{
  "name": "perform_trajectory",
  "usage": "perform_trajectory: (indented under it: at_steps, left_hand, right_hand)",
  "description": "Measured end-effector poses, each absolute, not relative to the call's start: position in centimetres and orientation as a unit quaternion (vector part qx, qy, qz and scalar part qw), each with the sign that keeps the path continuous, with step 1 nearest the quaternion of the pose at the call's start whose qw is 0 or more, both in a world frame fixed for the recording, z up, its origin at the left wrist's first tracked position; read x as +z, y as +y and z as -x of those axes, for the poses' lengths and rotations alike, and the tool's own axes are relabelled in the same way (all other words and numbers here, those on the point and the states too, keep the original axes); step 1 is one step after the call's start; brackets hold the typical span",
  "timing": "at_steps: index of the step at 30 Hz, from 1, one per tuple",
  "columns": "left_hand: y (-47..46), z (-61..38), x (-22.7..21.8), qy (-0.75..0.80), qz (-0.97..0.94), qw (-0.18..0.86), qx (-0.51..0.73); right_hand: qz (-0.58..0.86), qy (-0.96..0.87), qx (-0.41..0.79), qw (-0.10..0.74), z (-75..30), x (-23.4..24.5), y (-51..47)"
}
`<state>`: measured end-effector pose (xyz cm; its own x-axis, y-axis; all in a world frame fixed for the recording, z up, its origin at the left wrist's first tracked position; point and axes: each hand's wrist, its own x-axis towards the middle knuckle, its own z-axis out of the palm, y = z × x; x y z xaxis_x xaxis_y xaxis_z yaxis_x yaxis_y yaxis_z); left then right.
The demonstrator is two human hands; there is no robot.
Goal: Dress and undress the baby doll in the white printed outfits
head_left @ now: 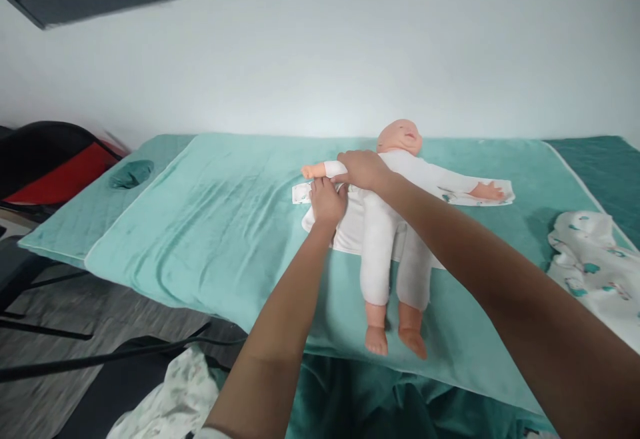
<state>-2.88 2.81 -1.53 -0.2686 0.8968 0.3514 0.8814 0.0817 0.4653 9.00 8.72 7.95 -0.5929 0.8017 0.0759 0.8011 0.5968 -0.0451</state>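
Observation:
A baby doll [390,225] in a white bodysuit lies on its back on a teal towel [225,219], head toward the wall, arms spread. Under its back lies a white patterned garment [487,193] that shows beyond both arms. My left hand [327,202] is closed on the garment's edge by the doll's left-side arm. My right hand [363,169] rests curled over that arm's sleeve near the shoulder, gripping it.
A patterned white cloth [595,265] lies bunched at the right edge of the bed. A dark green bundle [131,173] sits at the far left. A black and red chair [55,165] stands left of the bed. More patterned cloth [173,399] lies below.

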Motion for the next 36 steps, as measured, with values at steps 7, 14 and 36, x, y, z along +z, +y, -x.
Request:
perform_trajectory:
  at_steps: [7,14,36]
  left_hand:
    - [3.7,5.4,-2.4,0.651,-0.490,0.223,0.535]
    - [3.4,6.7,-2.8,0.548,-0.400,0.328,0.658]
    - [2.1,4.2,-2.1,0.622,-0.613,0.056,0.483]
  right_hand:
    - [0.441,-0.891,0.092,0.051,-9.9,8.6,8.2]
    - [0.490,-0.865,0.104,0.014,-11.5,9.0,8.6]
    - [0.491,-0.871,-0.008,-0.016,-9.1,6.4,8.6]
